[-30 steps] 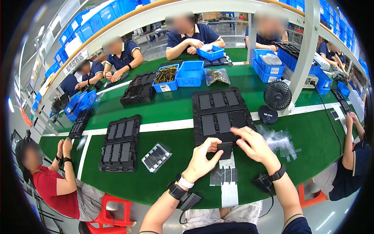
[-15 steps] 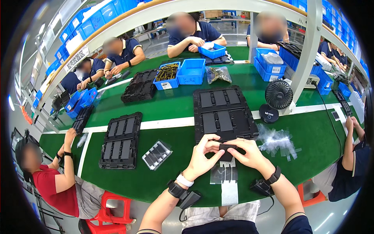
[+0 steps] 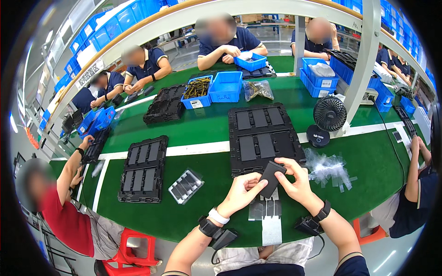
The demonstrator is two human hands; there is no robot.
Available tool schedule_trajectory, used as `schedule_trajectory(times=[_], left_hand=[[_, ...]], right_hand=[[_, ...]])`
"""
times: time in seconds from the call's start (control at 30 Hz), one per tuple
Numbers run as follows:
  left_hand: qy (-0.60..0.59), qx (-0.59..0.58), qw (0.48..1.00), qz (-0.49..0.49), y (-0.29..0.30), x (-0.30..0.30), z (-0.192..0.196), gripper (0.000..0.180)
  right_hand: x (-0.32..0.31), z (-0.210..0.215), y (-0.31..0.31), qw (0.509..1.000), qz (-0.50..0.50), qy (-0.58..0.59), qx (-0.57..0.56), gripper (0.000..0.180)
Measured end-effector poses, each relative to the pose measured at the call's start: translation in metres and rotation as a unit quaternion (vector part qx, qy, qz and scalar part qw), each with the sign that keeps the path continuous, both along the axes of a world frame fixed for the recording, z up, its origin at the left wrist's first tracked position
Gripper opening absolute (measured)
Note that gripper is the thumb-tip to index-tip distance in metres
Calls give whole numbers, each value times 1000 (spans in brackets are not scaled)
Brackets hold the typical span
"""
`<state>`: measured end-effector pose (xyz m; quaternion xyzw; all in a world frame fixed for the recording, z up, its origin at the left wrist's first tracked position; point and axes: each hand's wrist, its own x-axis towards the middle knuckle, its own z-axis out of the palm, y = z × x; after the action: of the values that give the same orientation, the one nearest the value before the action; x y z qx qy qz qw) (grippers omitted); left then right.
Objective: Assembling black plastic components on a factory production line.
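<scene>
A flat black rectangular piece point(image 3: 270, 183) is held tilted between both hands, above the near part of the green table. My left hand point(image 3: 241, 192) grips its lower left edge between thumb and fingers. On the other side, my right hand point(image 3: 295, 184) pinches its upper right part, thumb on the face and fingers at the top edge. Below the piece lies a white strip sheet point(image 3: 271, 231) with clear film beside it. Just beyond my hands sits a black tray point(image 3: 237, 168) with several similar dark pieces in its slots.
Left of my arms lie a sheet of strips point(image 3: 185, 186) and another loaded black tray point(image 3: 159, 195). At right are scattered clear film scraps point(image 3: 328, 169) and a black fan point(image 3: 329, 113). Blue bins point(image 3: 225, 87) stand farther back. A co-worker in red point(image 3: 62, 216) sits at left.
The black piece has been turned from nearly level to a steep slant, showing more of its broad face. My right hand has shifted up along it; the co-worker in red reaches farther forward.
</scene>
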<state>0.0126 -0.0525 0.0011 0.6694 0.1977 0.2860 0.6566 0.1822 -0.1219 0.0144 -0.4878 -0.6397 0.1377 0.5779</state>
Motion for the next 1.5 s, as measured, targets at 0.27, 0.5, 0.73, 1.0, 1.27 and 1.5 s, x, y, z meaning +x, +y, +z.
schedule_trajectory(times=[0.27,0.5,0.73,1.0,1.27,1.5], left_hand=[[-7,-15,1000,-1,1,-2,-3,14],[-51,-59,995,-57,-4,-2,5,16],[-57,-88,990,-99,-6,-4,9,21],[-42,-97,987,-121,-7,-4,4,24],[-28,-91,988,-123,-6,-4,7,24],[-13,-101,985,-138,-2,-8,9,25]], right_hand=[[3,-1,-2,997,16,8,-73,38],[8,-6,4,917,258,296,-67,39],[8,-9,5,840,354,392,-123,37],[6,-10,4,850,332,393,-111,40],[8,-10,4,855,326,388,-109,39],[8,-9,5,844,351,389,-111,45]])
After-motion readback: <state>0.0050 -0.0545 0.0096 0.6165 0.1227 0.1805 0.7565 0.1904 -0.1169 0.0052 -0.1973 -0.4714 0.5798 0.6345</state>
